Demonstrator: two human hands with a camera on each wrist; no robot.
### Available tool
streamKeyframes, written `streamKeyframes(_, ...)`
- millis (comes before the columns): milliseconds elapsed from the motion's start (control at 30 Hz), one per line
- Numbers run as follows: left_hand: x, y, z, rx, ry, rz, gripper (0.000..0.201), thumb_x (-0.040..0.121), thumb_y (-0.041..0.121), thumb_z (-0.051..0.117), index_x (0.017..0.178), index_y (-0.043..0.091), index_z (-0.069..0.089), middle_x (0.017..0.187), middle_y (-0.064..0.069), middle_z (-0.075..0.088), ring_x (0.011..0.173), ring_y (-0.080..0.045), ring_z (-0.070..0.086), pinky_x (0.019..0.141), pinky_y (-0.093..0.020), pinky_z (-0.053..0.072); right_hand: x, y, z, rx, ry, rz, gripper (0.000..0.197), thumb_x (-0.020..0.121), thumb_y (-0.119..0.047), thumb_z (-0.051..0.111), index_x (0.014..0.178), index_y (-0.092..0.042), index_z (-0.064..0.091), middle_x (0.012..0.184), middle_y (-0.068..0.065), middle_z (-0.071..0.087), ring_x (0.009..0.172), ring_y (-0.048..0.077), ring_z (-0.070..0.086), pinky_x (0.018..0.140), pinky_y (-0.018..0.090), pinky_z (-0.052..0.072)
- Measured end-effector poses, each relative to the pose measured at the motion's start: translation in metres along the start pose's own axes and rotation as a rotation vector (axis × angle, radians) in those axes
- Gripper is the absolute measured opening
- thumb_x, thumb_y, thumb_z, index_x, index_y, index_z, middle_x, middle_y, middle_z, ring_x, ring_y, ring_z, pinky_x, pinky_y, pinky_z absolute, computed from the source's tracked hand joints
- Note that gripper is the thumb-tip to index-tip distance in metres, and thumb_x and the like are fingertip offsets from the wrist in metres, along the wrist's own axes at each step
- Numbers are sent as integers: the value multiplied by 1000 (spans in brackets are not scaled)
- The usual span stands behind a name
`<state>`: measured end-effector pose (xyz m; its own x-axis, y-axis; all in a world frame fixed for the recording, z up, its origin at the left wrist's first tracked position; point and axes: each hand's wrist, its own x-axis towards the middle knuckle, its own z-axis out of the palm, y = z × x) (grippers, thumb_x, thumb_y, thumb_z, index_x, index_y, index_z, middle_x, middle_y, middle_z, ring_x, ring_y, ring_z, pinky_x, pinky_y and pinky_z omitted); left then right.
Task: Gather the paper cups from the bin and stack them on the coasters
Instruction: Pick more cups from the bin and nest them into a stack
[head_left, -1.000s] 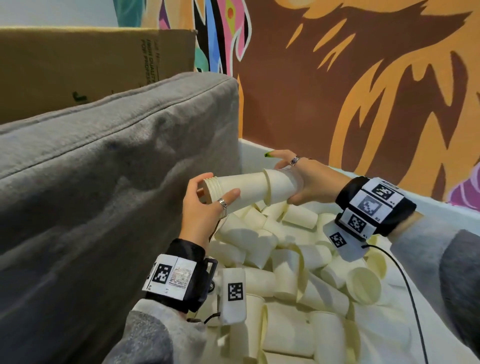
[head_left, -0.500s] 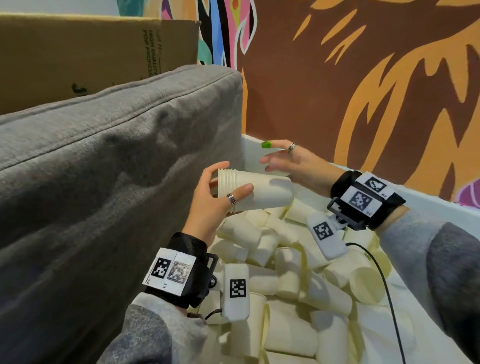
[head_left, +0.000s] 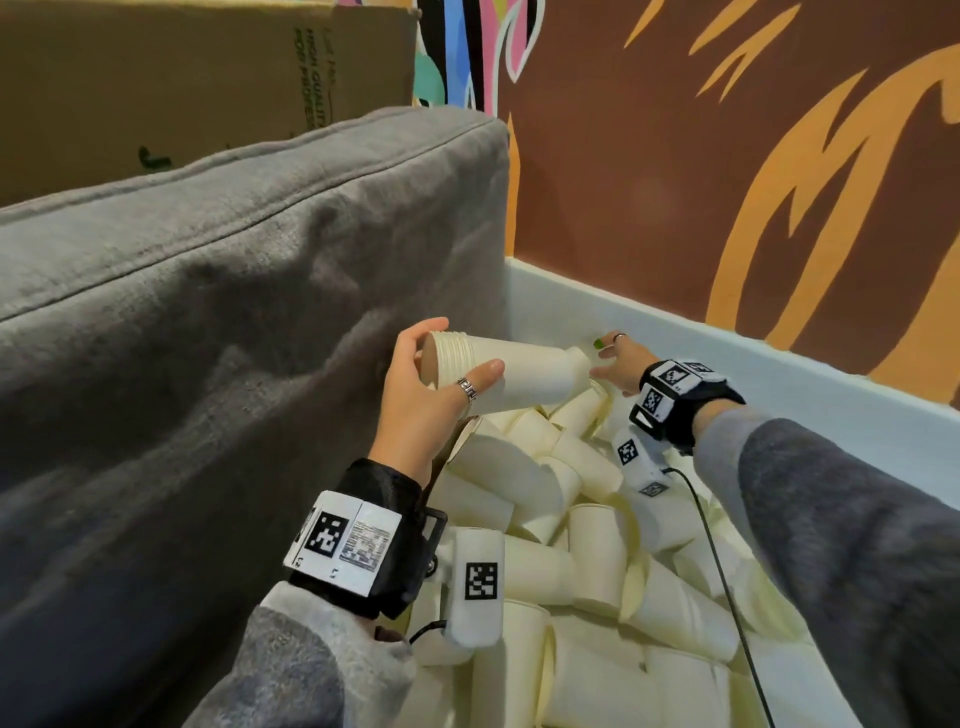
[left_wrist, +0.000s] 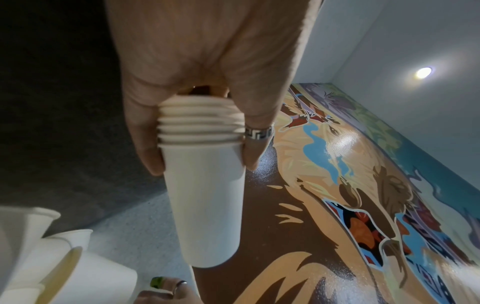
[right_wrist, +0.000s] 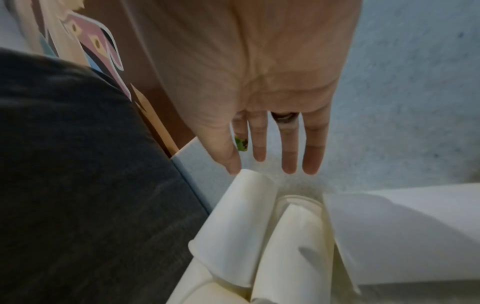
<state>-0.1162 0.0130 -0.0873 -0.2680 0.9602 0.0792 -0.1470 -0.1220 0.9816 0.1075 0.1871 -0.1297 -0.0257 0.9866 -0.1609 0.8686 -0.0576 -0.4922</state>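
Holding the stack of nested paper cups (head_left: 511, 371) sideways above the bin (head_left: 779, 374), the left hand (head_left: 421, 395) is curling around its rims. The right hand (head_left: 621, 361), earlier touching the stack, is now reaching with straight, empty fingers toward loose cups (head_left: 545, 467) below.

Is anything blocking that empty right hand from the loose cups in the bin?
Nothing visible. The right hand is open, fingers straight, just above the loose cups by the bin wall. The left hand holds the nested stack off to the side.
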Motion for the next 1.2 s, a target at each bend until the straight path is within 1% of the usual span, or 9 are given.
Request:
streamKeyframes(133,0,-1,1,36,9,-10,59,75,15,78,121,33,46,111,11,50,101,-5,51,89,-38,54,18,4,15,54,31,16,49,88,-9,60,132,-9,38,130,11,52,103,34,62,56,23,45)
streamKeyframes(300,-4,-5,3,30,9,-37,59,74,13,79,123,29,49,111,9,54,101,-10,55,90,-45,54,29,8,26,181,84,43,45,87,-3,58,128,-7,40,84,3,54,77,30,65,44,22,43)
streamKeyframes(533,-3,-8,3,55,13,-32,57,74,15,79,120,32,49,112,9,52,103,-8,53,90,-44,54,32,11,29,338,169,-11,36,84,5,56,118,-5,48,72,1,55,56,17,56,53,23,44)
streamKeyframes(700,-4,-8,1,64,18,-29,56,74,16,80,117,36,49,114,8,52,104,-10,54,87,-43,55,15,3,4,438,205,-85,27,85,7,52,106,-9,48,76,-1,53,59,16,51,49,15,45)
streamKeyframes(767,-6,-7,1,40,17,-28,57,74,16,79,119,34,50,115,6,53,105,-13,55,84,-42,57,2,-2,-14,468,269,-122,23,86,4,52,100,-13,45,74,-1,53,58,16,50,53,20,44)
streamKeyframes(867,-10,-2,3,-2,-2,-16,55,76,14,77,120,33,50,116,4,53,106,-16,55,81,-40,58,-28,-10,-47,470,377,-169,21,87,-1,53,99,-15,43,70,-3,51,57,16,48,55,24,45)
streamKeyframes(1000,-16,9,7,-63,-19,10,53,77,14,76,120,32,50,119,1,52,109,-18,55,82,-43,57,-81,-15,-90,505,433,-208,21,88,-2,53,94,-20,44,70,0,46,61,14,47,45,13,43)
streamKeyframes(1100,-19,21,11,-106,-37,38,52,78,15,76,119,32,49,114,5,53,103,-13,56,82,-44,57,-125,-20,-115,623,451,-204,29,88,1,55,85,-26,42,71,1,47,61,12,48,44,16,45)
streamKeyframes(1200,-22,31,15,-139,-43,78,51,77,16,76,117,34,49,114,6,53,105,-14,56,82,-40,57,-163,-21,-131,677,483,-200,25,88,-2,58,88,-24,46,78,4,54,60,14,49,53,26,45)
